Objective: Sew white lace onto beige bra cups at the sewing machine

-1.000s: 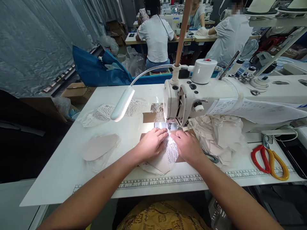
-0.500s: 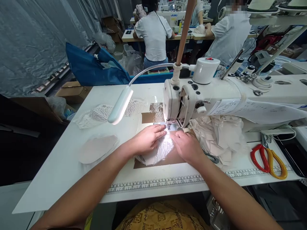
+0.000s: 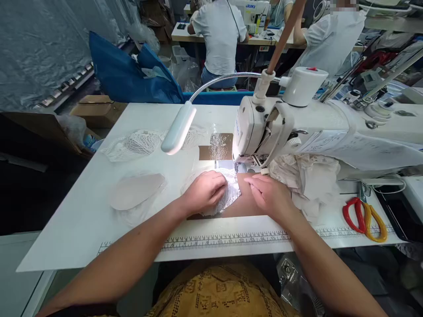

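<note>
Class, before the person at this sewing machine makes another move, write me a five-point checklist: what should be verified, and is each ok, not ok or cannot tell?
1. Left hand on the lace: ok, it rests on top.
2. Right hand on the lace too: not ok, it is just to the right, apart from it.
3. Lace lined up under the sewing machine's needle: cannot tell, that spot is too small to read.
4. Scissors clear of both hands: ok, they lie off to the right.
5. Pile of cloth apart from the lace: ok, it lies beyond the right hand.
</note>
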`<state>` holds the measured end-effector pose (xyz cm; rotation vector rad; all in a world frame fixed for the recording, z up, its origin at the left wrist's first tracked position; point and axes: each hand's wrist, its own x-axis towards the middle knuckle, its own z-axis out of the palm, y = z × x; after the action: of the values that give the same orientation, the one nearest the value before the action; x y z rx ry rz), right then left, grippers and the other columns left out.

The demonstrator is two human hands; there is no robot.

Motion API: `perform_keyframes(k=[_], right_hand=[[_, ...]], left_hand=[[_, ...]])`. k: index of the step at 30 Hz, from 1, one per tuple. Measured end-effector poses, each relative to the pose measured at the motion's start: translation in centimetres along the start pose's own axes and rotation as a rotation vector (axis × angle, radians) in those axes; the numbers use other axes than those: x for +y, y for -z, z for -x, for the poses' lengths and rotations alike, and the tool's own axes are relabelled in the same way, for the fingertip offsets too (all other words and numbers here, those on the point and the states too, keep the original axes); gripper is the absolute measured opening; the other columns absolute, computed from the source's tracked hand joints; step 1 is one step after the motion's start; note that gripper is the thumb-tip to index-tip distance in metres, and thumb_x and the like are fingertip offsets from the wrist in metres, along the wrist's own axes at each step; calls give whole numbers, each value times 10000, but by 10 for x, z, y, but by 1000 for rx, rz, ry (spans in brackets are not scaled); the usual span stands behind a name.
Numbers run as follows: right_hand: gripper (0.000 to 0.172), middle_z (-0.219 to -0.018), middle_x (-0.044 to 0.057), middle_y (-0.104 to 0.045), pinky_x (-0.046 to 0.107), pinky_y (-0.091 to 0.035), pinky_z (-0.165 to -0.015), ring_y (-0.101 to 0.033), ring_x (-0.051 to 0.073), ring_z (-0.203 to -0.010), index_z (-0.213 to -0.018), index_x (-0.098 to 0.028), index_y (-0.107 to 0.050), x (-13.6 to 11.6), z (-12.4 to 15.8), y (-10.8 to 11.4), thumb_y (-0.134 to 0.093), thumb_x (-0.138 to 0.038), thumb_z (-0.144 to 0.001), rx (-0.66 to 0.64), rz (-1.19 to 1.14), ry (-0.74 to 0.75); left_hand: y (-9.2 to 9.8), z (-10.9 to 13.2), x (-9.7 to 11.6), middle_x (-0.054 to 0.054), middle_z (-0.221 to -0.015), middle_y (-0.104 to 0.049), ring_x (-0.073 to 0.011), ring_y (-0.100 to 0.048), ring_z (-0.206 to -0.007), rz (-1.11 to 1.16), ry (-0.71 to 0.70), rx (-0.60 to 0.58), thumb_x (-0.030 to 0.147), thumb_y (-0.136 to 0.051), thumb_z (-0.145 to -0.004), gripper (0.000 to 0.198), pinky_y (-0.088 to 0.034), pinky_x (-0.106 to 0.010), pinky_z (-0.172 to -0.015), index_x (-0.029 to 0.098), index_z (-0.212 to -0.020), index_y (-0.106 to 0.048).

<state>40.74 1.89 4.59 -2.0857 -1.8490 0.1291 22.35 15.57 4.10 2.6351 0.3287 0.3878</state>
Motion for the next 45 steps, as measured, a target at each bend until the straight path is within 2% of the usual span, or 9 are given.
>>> perform_keyframes(k=[5, 8, 11, 14, 25, 31, 33, 37, 45], right_hand=[[341, -875, 60, -633, 259, -364, -642, -530, 175, -774, -1087, -189, -666, -8, 3, 2, -439, -60, -868, -160, -4, 164], [306, -826, 51, -580, 269, -319, -628, -463, 173, -736, -970, -182, -672, -11, 10, -2, -463, -13, -824, -233, 111, 224], [327, -848, 47, -572, 281, -297, -615, -427, 178, -727, -968, -184, -661, -11, 19, -7, -469, 13, -790, -193, 171, 231], [407, -902, 57, -592, 290, -315, -639, -433, 188, -759, -1061, -178, -646, -9, 27, -12, -448, 37, -778, -134, 162, 241], [497, -1015, 87, -623, 308, -384, -710, -488, 219, -856, -1159, -169, -623, -5, 33, -16, -422, 60, -767, -78, 82, 228], [415, -1018, 87, -635, 295, -405, -693, -498, 205, -840, -1160, -151, -626, -3, 29, -13, -407, 8, -845, -59, -27, 186], [422, -982, 80, -633, 294, -387, -664, -485, 205, -809, -1166, -163, -628, -4, 27, -14, -414, 3, -842, -60, 10, 191], [444, -908, 71, -619, 300, -341, -633, -449, 201, -750, -1118, -176, -654, -7, 26, -18, -422, 30, -799, -76, 117, 206], [439, -890, 65, -603, 298, -309, -646, -433, 193, -750, -1086, -178, -657, -11, 27, -20, -442, 36, -768, -65, 153, 179]], left_hand=[[3, 2, -2, -66, -827, -631, -187, -562, -778, 68, 29, 4, 207, -423, -927, 196, -458, -314, -721, 147, -850, -593], [2, 5, -2, -94, -947, -641, -207, -568, -867, 18, -61, -8, 169, -445, -908, 189, -451, -333, -768, 136, -959, -624], [-1, 7, -1, -86, -973, -635, -205, -547, -851, -100, -193, -67, 123, -456, -894, 269, -422, -348, -771, 171, -1068, -655], [-4, 8, 1, -61, -863, -608, -188, -496, -765, -217, -242, -115, 158, -475, -919, 277, -382, -335, -721, 230, -1102, -670], [-8, 8, 4, -48, -767, -544, -169, -420, -679, -350, -259, -116, 190, -440, -942, 300, -344, -343, -725, 230, -1165, -637], [-10, 8, 5, -57, -775, -551, -185, -459, -718, -329, -244, -99, 152, -459, -925, 311, -379, -358, -733, 213, -1170, -641], [-10, 8, 5, -84, -860, -587, -206, -497, -792, -297, -247, -82, 165, -456, -936, 313, -403, -363, -744, 211, -1188, -637], [-12, 6, 1, -150, -1211, -591, -233, -540, -963, -221, -308, -72, 156, -442, -938, 324, -464, -359, -777, 137, -1211, -617], [-15, 5, 0, -206, -1280, -590, -247, -585, -856, -304, -272, -33, 85, -426, -836, 441, -507, -381, -715, 10, -1241, -582]])
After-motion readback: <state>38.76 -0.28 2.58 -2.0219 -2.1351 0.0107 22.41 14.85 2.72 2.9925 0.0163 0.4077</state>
